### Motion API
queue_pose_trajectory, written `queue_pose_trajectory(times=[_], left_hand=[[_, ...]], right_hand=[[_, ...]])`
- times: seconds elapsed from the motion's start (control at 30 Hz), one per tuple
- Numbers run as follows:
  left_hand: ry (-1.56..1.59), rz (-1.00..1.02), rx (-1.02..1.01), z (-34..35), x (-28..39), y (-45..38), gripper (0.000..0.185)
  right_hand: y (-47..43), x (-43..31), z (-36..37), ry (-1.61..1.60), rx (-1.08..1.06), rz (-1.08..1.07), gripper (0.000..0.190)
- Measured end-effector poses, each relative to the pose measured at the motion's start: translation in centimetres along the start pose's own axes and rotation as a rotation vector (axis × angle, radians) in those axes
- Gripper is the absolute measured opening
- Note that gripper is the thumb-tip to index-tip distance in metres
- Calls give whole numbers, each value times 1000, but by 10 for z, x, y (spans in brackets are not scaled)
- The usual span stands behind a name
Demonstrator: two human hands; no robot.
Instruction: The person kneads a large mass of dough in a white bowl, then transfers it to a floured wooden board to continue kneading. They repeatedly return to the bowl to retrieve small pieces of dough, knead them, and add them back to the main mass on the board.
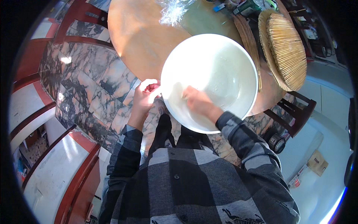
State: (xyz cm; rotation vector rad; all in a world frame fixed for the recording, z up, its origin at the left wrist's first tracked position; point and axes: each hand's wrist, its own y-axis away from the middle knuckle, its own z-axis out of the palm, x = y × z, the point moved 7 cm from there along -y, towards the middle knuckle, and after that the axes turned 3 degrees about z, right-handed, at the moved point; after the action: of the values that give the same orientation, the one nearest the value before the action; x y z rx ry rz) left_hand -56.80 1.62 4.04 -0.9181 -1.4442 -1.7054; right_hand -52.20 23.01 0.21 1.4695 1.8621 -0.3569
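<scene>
A large white round basin (223, 81) stands at the near edge of a round wooden table (137, 42). My left hand (148, 91) is at the basin's left rim, its thumb and fingers meeting at the edge. Inside the basin, low on the left, is my right hand (197, 102), blurred and with curled fingers. Whether it holds anything cannot be told. Pale wet-looking smears show on the basin's inner wall.
Crumpled clear plastic (174, 11) lies at the table's back. A straw brush (249, 44) and a round woven reed lid (288, 51) are to the right. Wooden chairs (303, 117) flank the table. Jars and packages crowd the back right.
</scene>
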Motion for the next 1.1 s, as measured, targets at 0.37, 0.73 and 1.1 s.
queue_pose_trajectory(times=[0.37,0.73,1.1], left_hand=[[-31,2,-29,-1,-1,0,27],[-86,-32,-42,-1,-3,-1,26],[-108,-15,-51,-1,-3,-2,25]], right_hand=[[-8,43,-42,201,135,121,31],[-8,71,-55,169,402,112,24],[-32,51,-94,65,617,189,26]])
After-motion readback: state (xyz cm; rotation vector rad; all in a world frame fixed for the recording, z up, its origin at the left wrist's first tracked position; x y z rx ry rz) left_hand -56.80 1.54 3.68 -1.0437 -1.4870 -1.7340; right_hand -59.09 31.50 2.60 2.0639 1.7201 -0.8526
